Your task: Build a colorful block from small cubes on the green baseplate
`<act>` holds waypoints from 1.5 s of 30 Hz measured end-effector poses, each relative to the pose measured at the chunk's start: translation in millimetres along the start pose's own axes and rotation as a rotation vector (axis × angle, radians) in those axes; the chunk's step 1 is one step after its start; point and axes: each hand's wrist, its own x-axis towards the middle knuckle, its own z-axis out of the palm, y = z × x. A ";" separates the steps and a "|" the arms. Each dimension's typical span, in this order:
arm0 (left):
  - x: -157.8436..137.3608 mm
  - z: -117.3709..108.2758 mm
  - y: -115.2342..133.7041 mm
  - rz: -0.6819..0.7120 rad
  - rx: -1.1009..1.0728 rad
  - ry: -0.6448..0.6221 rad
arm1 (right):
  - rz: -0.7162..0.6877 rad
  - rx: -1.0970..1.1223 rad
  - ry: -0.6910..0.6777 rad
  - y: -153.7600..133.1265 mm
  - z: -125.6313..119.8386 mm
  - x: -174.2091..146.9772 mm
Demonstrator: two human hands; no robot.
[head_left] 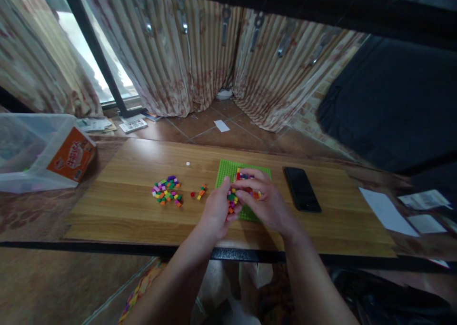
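Observation:
Small coloured toy bricks (232, 201) lie in my left hand (216, 207), which is cupped over the left part of a green studded baseplate (224, 167). From the other side my right hand (269, 199) reaches in, its thumb and fingertips bent together close to those bricks. Whatever is between those fingertips is too small to make out. More coloured bricks (244, 174) show on the baseplate, partly covered by my right hand. Left of my hands lie a few loose orange, yellow and green bricks (202, 192) and a red brick (192, 194).
A spread of mixed bricks (167, 191) lies on the wooden tabletop (117, 196), with a white brick (188, 163) behind. A black phone (303, 189) rests right of the baseplate. At far left stands a clear plastic bin (35, 149); papers (388, 211) lie at right.

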 end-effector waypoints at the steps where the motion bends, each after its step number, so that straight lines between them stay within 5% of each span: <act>1: -0.6 0.7 -0.7 0.014 0.016 0.013 | 0.008 -0.013 -0.007 0.2 1.4 -0.2; 13: -0.1 -3.2 0.0 0.018 0.073 -0.068 | 0.098 0.289 0.163 11.5 -2.0 0.6; 20: -0.4 -2.8 4.2 0.002 0.060 -0.017 | 0.179 0.008 0.292 44.7 -25.0 -5.4; 36: -3.0 -2.4 5.9 0.034 0.065 -0.014 | 0.189 -0.047 0.270 64.5 -14.9 0.6; 45: -2.7 -2.7 5.9 0.016 0.061 -0.008 | 0.422 0.239 0.252 72.7 -12.5 2.9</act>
